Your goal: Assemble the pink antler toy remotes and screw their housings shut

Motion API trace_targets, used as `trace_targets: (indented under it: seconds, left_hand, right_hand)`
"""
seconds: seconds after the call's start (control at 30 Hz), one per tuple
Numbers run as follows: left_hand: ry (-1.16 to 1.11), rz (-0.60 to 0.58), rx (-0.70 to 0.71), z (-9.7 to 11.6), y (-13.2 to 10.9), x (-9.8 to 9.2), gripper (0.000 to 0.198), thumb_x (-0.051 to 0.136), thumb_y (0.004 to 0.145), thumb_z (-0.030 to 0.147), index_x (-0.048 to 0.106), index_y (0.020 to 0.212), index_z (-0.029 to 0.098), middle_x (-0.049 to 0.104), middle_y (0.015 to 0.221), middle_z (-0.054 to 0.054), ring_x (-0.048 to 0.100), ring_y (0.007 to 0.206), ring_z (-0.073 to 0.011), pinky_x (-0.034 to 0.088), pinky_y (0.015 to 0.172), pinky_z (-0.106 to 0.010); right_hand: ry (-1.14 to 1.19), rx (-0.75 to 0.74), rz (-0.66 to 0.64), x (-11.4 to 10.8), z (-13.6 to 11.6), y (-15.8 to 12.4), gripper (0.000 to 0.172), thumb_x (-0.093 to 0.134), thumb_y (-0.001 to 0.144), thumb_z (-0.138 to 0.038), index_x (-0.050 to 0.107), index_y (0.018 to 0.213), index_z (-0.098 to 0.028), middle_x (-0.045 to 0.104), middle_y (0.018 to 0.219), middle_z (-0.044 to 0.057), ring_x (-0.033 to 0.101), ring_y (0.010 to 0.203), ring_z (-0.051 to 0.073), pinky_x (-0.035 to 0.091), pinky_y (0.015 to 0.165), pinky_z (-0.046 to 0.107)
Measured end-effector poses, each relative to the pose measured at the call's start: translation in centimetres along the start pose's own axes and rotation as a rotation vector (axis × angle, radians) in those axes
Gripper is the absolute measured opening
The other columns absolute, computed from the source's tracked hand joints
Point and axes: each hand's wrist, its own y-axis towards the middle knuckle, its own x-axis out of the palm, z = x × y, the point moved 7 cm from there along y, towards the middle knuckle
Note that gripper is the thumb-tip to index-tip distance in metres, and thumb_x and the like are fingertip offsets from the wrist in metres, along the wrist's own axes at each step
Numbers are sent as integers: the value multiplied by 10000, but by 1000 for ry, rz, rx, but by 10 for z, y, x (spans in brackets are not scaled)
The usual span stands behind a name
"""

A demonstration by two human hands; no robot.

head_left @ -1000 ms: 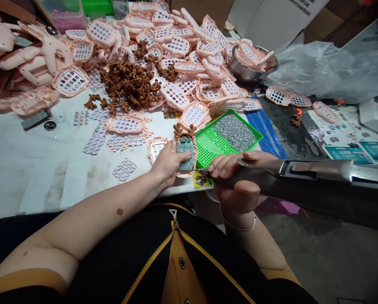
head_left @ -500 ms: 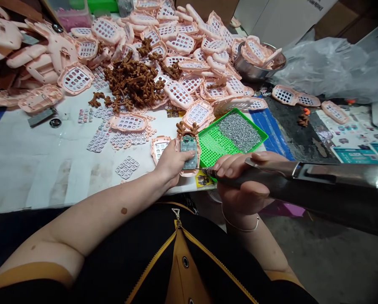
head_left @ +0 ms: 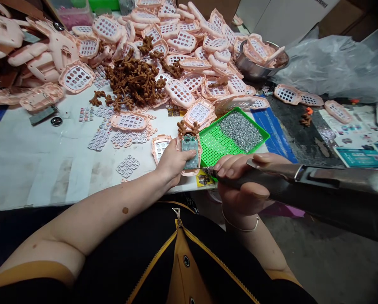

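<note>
Near the table's front edge, my left hand (head_left: 171, 162) is closed around a pink plastic toy phone shell (head_left: 190, 172). A green circuit board (head_left: 189, 154) lies in the shell under my thumb, and brown antlers (head_left: 189, 128) stick out at its top. My right hand (head_left: 239, 181) grips a dark power screwdriver (head_left: 290, 185) lying almost level. Its thin tip reaches the shell's lower right edge; whether it sits on a screw is too small to tell. A green perforated tray (head_left: 214, 145) stands just right of the shell, with many small silver screws (head_left: 241, 131) in it.
Pink keypad shells (head_left: 182, 42) are heaped at the back, with brown antler pieces (head_left: 134, 82) piled in front. A metal bowl (head_left: 261, 69) of shells stands back right beside clear plastic bags (head_left: 334, 67). Keypad button sheets (head_left: 128, 166) and another shell (head_left: 160, 147) lie left of my hands.
The view has shifted very slightly. Both hands keep their hold, and the screwdriver tip stays at the shell's lower right edge.
</note>
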Motion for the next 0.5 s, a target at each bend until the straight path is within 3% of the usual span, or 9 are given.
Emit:
trace_targets:
  seconds: [0.5]
  left_hand:
    - [-5, 4, 24, 0, 0, 0, 343, 689, 605, 45, 514, 865, 184, 624, 766, 21, 588, 685, -142, 517, 709, -308]
  right_hand:
    - [30, -15, -83, 7, 0, 4, 295, 672, 841, -526, 542, 981, -301, 459, 570, -80, 464, 427, 126, 487, 453, 302]
